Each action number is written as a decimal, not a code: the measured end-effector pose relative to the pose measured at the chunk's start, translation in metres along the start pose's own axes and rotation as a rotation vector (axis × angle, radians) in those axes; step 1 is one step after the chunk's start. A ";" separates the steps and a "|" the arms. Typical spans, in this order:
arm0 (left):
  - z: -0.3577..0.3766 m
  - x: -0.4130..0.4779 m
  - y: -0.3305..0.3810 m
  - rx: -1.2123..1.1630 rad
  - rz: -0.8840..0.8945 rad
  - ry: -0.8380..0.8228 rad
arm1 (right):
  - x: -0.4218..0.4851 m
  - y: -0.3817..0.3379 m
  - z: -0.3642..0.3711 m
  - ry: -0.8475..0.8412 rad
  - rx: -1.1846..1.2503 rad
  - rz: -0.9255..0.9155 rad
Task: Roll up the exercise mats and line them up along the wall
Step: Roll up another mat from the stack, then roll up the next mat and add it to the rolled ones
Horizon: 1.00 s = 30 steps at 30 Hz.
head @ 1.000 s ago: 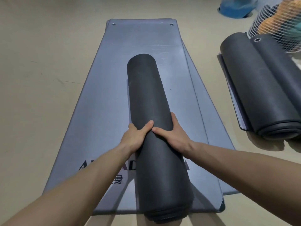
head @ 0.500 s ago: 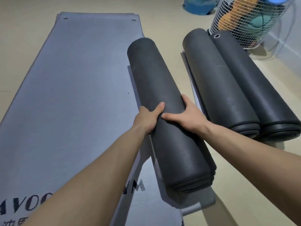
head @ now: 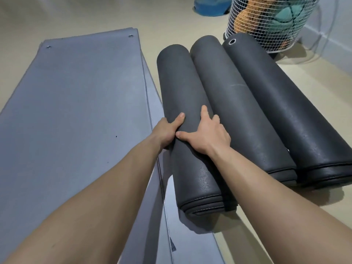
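Now L hand (head: 167,132) & R hand (head: 208,137) are gripping 3rd roll (head: 182,82), lining it beside neighbour roll (head: 235,105); next probably needing release, then flat mat (head: 76,111).

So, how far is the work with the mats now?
Done: the rolled mat with the eyelet and the middle rolled mat lie side by side by the wire basket. In hand: the left hand and right hand grip the third rolled mat, set against the middle one. Left: the flat grey mats lie unrolled.
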<state>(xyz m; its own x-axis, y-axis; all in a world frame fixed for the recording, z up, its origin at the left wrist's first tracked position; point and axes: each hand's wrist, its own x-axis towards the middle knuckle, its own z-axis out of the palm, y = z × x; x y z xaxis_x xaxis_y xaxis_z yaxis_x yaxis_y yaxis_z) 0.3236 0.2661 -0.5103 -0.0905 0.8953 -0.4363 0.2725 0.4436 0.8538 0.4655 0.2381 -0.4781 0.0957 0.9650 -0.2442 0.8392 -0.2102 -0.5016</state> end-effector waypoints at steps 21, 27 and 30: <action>0.029 0.039 0.025 0.093 -0.020 -0.030 | 0.047 0.026 -0.014 0.059 -0.036 -0.014; -0.001 -0.010 0.003 0.292 0.053 -0.105 | 0.045 0.019 -0.022 0.020 -0.086 0.031; -0.038 -0.049 -0.031 0.509 0.072 -0.098 | 0.041 0.001 -0.026 0.008 -0.204 0.099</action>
<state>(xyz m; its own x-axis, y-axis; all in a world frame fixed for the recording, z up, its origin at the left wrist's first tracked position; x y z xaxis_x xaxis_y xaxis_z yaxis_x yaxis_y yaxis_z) 0.2836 0.2104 -0.5046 0.0291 0.9036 -0.4274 0.7077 0.2833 0.6472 0.4839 0.2811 -0.4668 0.1866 0.9426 -0.2770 0.9161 -0.2688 -0.2975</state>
